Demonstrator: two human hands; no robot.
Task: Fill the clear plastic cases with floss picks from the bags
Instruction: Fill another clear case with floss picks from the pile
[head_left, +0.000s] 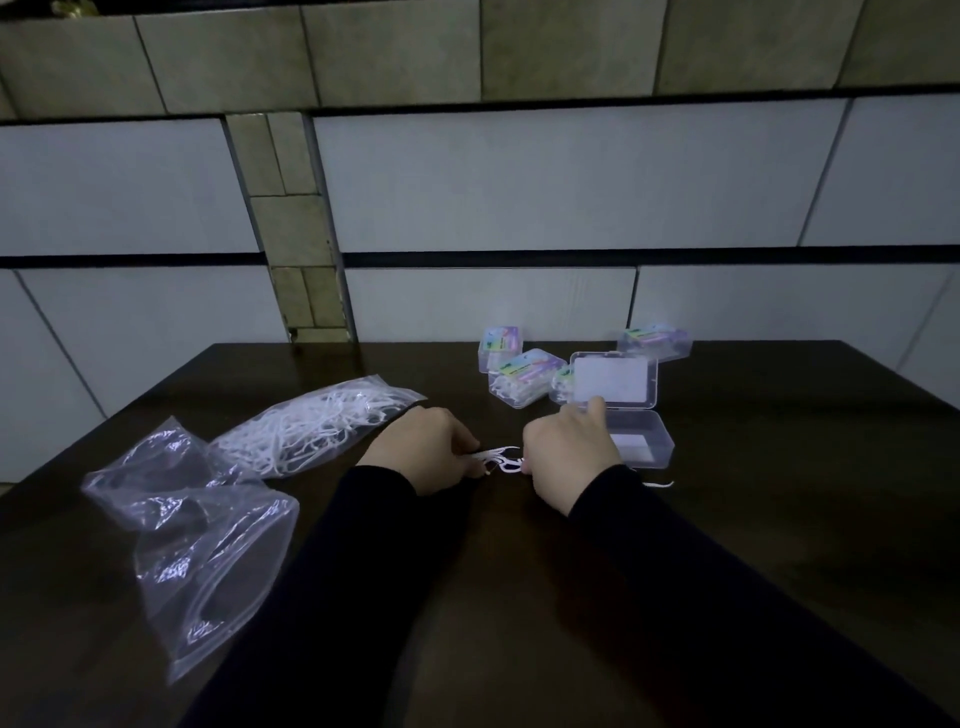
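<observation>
head view: on the dark tabletop (519, 597) two hands meet near the middle. the left hand (426, 447) has its fingers curled round a small bunch of white floss picks (501, 459), and the right hand (569, 454) pinches the other end of the same bunch; how many picks are in it cannot be counted. one stray floss pick (658, 485) lies alone on the tabletop just right of the right wrist. just beyond the right hand sits one open clear case (641, 441), its lid (613, 379) standing upright behind it. behind that are four closed cases (524, 382) with coloured labels, three clustered together and one apart at the back right; the one behind the lid is partly hidden. to the left lie two clear plastic bags: one full bag (311, 426) of white picks, touching one crumpled empty bag (192, 530) nearer the front edge. both sleeves (675, 561) are dark. a tiled wall (519, 182) rises behind the tabletop.
</observation>
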